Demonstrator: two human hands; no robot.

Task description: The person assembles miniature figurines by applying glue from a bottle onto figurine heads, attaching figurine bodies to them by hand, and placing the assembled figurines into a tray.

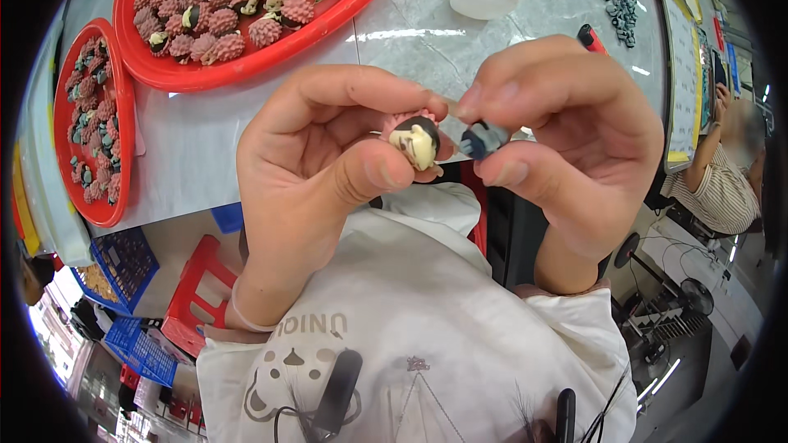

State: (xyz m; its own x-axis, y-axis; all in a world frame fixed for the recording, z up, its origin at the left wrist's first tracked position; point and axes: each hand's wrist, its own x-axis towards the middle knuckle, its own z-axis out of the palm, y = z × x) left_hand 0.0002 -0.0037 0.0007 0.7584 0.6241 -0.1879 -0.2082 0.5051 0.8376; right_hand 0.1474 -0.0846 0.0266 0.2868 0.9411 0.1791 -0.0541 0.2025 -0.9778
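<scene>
Sitting pinched in separate hands (287, 172) (587, 127), small pieces (414, 146) (483, 140)

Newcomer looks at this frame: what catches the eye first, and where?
Probably the large red tray of pink ridged pieces, upper left, for its bold colour. Next, at centre, the left hand pinching a pink, black and cream piece, and the right hand a blue-grey one.
</scene>
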